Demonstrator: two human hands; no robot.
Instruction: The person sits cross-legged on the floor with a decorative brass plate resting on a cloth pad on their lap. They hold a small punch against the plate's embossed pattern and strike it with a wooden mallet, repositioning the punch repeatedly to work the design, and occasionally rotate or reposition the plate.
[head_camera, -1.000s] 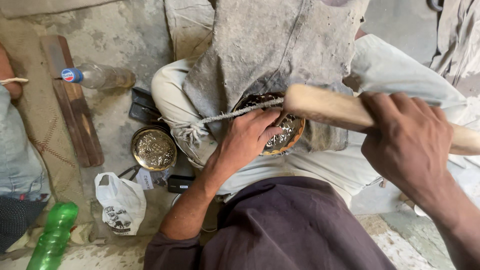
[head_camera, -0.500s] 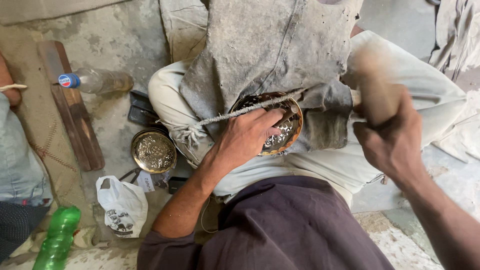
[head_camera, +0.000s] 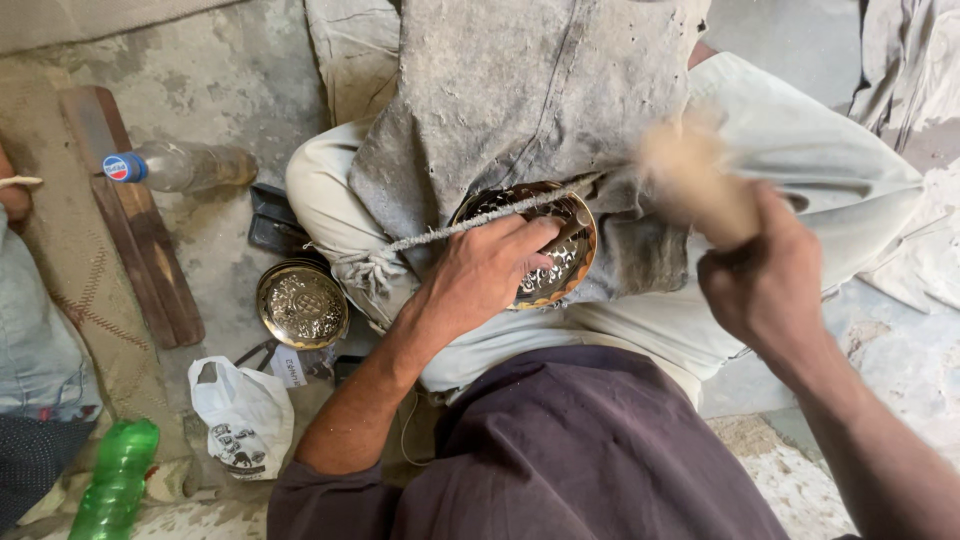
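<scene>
Left hand (head_camera: 480, 275) pins an engraved brass plate (head_camera: 560, 262) on the lap over a grey cloth (head_camera: 500, 100), fingers closed w/ a thin metal chisel (head_camera: 450, 228) slanting across the plate's rim. Right hand (head_camera: 765, 285), fist tight round a wooden mallet (head_camera: 690, 180), blurred, raised just right of the plate. On the floor at left: 2nd brass plate (head_camera: 302, 303), clear bottle (head_camera: 185, 165), wood plank (head_camera: 135, 220), white bag (head_camera: 245, 415), green bottle (head_camera: 115, 480).

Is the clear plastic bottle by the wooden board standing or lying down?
Lying down: the clear bottle rests on its side on the floor, cap pointing left.
</scene>
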